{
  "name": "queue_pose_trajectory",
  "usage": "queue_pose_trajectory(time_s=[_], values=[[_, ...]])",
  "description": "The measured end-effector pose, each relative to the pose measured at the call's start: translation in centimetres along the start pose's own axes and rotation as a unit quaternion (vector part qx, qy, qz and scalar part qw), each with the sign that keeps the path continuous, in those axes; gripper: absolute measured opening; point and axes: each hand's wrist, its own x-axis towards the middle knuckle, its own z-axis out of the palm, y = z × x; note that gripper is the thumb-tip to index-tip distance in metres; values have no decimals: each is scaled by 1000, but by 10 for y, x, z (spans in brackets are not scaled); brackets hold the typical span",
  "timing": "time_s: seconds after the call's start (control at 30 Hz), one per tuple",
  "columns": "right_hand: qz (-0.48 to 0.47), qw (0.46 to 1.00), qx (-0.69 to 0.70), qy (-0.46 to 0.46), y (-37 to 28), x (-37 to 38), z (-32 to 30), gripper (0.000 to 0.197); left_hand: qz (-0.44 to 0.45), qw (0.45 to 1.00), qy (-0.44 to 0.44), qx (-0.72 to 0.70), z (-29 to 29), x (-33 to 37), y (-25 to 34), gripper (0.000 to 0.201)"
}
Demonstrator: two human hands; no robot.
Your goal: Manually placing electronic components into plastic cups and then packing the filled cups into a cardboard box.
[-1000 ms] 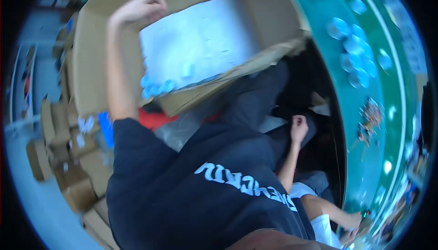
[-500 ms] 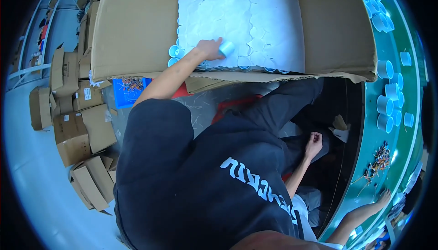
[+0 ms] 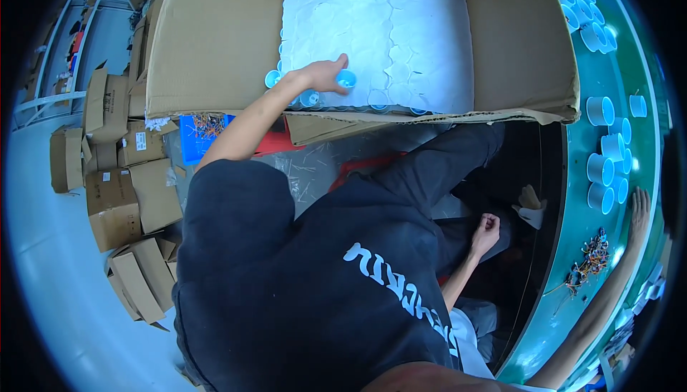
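Over the white sheet (image 3: 429,48) in a large cardboard box (image 3: 189,55), my left hand (image 3: 322,75) is closed on a light-blue round cup (image 3: 346,79). The cup's mouth faces up, with something pale inside. More such cups show along the sheet's edge, one (image 3: 309,98) just below my wrist and another (image 3: 273,78) in the left corner. My right hand (image 3: 486,233) rests on a dark trouser leg. Its fingers are curled, and nothing shows in them.
On the right, a green work surface (image 3: 529,349) bears several blue cups (image 3: 600,110) and a tangle of coloured wires (image 3: 588,259). A co-worker's hand (image 3: 640,209) lies there. Cardboard cartons (image 3: 113,209) are stacked at left; a blue bin (image 3: 192,150) with wires stands under the box.
The cup in my left hand has turned from lying sideways to mouth up and shifted slightly left. The co-worker's hand has slid farther along the green surface. My right hand stays put.
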Motion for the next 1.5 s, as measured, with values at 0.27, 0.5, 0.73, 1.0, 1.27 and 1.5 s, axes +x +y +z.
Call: queue_pose_trajectory(time_s=[0.27, 0.5, 0.73, 1.0, 1.27, 1.5], values=[[2, 999, -34, -4, -5, 1, -10, 11, 17, 995, -83, 52, -7, -46, -55, 70], [22, 1000, -22, 3, 1, -3, -12, 10, -325, 930, -82, -154, -8, -33, 0, 63], [11, 1000, 9, 20, 3, 1, -19, 9, -211, 976, 58, -19, 51, -17, -30, 51], [-3, 998, 5, 60, 1, 32, -39, 6, -69, 991, -71, 87, 53, 36, -10, 57], [56, 995, 5, 81, 16, 77, -85, 6, -55, 991, 97, 77, 59, 44, 31, 29], [67, 995, 33, 72, 15, 78, -106, 6, -64, 915, 395, 58, -72, 43, 67, 22]])
